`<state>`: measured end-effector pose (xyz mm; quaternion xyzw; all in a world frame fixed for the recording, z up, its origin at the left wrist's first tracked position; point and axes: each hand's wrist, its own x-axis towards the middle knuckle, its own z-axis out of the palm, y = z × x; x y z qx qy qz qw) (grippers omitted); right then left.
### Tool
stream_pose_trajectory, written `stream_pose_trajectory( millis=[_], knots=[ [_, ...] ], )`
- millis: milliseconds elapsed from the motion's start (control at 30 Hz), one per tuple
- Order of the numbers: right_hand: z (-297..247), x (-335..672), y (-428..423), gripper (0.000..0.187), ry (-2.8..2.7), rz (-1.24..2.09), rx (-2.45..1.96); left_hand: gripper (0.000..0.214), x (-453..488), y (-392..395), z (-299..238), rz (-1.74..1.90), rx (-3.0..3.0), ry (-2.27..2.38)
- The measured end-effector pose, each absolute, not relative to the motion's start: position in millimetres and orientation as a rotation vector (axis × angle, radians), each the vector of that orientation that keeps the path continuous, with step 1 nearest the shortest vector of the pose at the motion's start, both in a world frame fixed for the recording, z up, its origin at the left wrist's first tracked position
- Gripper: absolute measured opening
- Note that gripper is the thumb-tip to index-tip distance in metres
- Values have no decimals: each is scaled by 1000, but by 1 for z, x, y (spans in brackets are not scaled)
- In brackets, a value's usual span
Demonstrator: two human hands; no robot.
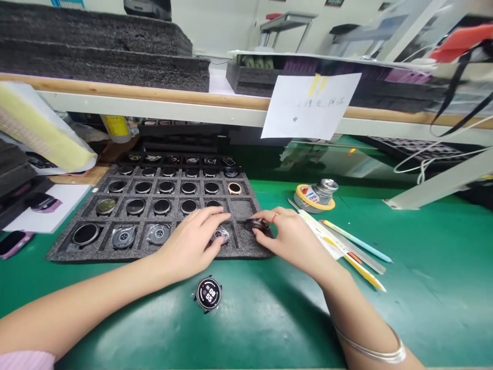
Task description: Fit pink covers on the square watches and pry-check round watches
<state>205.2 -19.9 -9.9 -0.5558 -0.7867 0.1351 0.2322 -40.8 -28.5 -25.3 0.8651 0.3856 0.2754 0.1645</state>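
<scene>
My right hand [287,239] pinches a dark round watch body [256,225] at the right end of the front row of a black foam tray [69,246]. My left hand [188,241] lies over the same row, with its fingertips on the foam. Its thumb side is beside a silver-backed watch body [219,235], and I cannot tell if they touch. Rows of round watch bodies sit in the tray's square pockets, and a gold-rimmed one [234,188] stands out. On the mat below the tray lies a finished round watch [208,294], its lit face showing 08 55.
Green mat [370,246] covers the bench. Pens, a metal ruler [356,252] and papers lie right of my right hand, beside a taped solder-paste jar [321,195]. A paper note [310,105] hangs from a shelf above. Foam stacks and pink-strapped watches lie at left.
</scene>
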Motion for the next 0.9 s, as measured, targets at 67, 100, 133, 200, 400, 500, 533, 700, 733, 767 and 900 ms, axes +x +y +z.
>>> stream_pose_trajectory(
  millis=[67, 100, 133, 200, 400, 500, 533, 700, 733, 767, 900],
  knots=[
    [-9, 208, -20, 21, -2065, 432, -1501, 44, -42, -27, -25, 854, 2329, 1123],
    [-8, 207, -21, 24, -2023, 486, -1465, 45, -41, -27, -23, 865, 2229, 1118],
    [-6, 205, -23, 27, -1973, 575, -1409, 44, -39, -27, -21, 863, 2102, 1100],
    [-3, 197, -30, 30, -1835, 856, -1258, 44, -33, -29, -17, 803, 1779, 1010],
    [-2, 167, -50, 29, -1527, 1257, -1016, 65, -22, -43, -6, 557, 995, 660],
    [-5, 163, -55, 18, -1642, 871, -1014, 56, -23, -49, -5, 615, 808, 617],
    [-6, 163, -55, 17, -1718, 673, -985, 53, -23, -51, -4, 639, 751, 597],
    [-6, 166, -57, 27, -1955, -8, -728, 43, -20, -57, -5, 711, 583, 522],
    [-5, 166, -57, 27, -1967, -29, -710, 42, -20, -58, -6, 712, 569, 519],
    [-4, 166, -58, 27, -1973, -20, -705, 42, -19, -59, -6, 709, 561, 518],
    [-1, 167, -62, 18, -1909, 207, -734, 42, -20, -60, -8, 689, 556, 486]
  ],
)
